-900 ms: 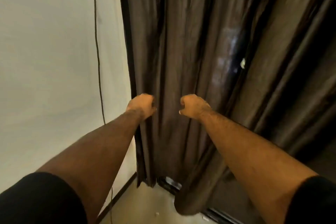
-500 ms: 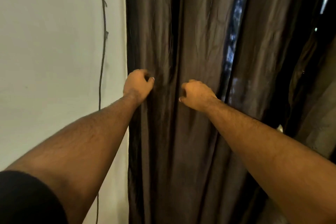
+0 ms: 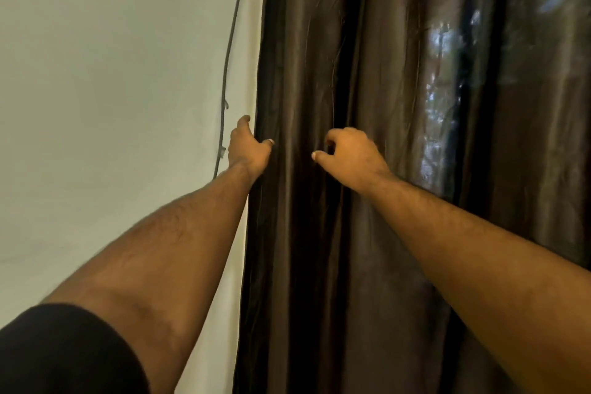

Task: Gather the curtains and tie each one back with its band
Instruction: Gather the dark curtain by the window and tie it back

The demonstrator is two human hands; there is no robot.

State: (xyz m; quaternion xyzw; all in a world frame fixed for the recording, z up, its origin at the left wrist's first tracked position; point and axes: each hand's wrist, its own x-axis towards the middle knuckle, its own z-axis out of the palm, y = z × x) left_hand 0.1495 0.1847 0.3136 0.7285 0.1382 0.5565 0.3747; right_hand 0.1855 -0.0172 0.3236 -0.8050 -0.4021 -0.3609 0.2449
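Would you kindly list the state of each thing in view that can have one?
curtain: hanging in folds, not tied back, no band in view
left hand: at the curtain's left edge, fingers behind it, thumb in front
right hand: fingers curled into a fold
cable: hanging down the wall

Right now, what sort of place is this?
Probably a room in a home, at a window. A dark curtain hangs beside a plain wall with a cable on it, and daylight glints through the fabric. Both hands, left hand and right hand, are at the curtain.
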